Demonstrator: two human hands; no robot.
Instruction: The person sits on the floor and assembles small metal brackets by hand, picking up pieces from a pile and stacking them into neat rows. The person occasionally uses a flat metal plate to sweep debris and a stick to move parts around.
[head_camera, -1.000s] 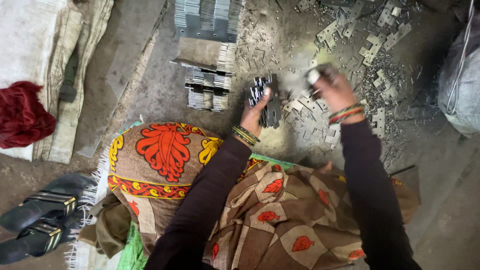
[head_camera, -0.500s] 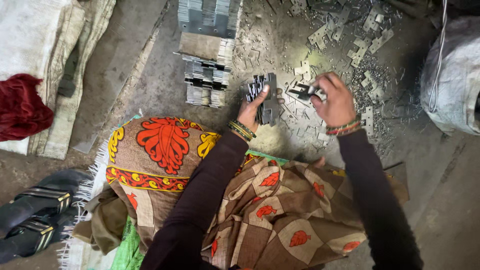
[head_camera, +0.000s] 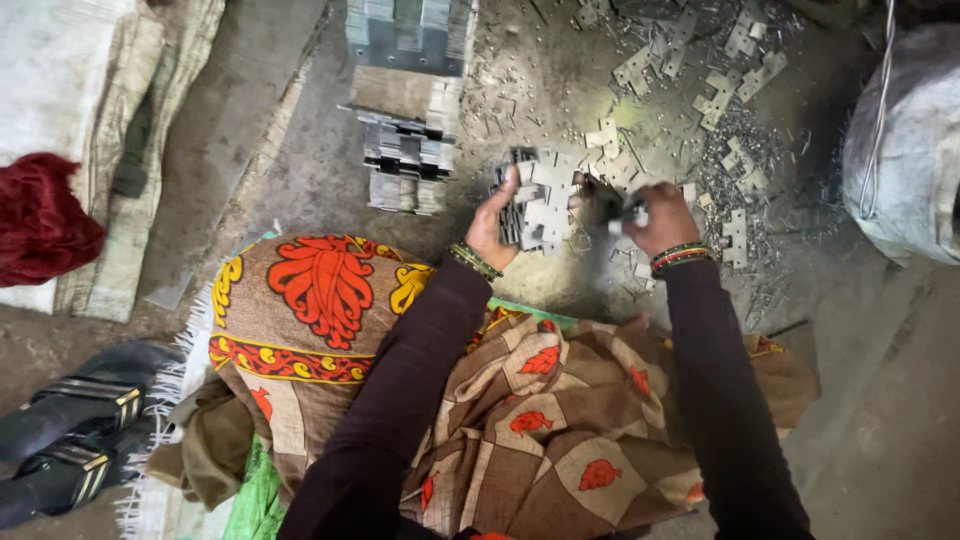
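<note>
L grip: left hand (head_camera: 492, 228) clamps a bundle of flat grey metal plates (head_camera: 535, 210) stood on edge, thumb on top, fingers wrapped behind. Held closed on it.
R grip: right hand (head_camera: 660, 218) pinched shut on small metal piece (head_camera: 625, 212), blurry, can't tell exact shape. Sits just right of the bundle, close to its outer face, contact not clear.
Bundle pos: between both hands, above the lap, over the floor.
Done, my read: finished stacks (head_camera: 405, 175) lie just left of L grip; taller stack (head_camera: 408, 35) further out beyond them. So a fair batch looks bundled already.
Left, my read: loose plates (head_camera: 725, 95) scattered on floor (head_camera: 560, 90) beyond and right of R grip, plenty remaining. Current bundle prob partway, full count unknown.
Nearby: printed brown/orange cloth (head_camera: 330, 290) over lap, under both wrists. Grey sack (head_camera: 905, 160) far right of R grip. Red cloth (head_camera: 40, 220) and black sandals (head_camera: 70, 430) well left of L grip.
</note>
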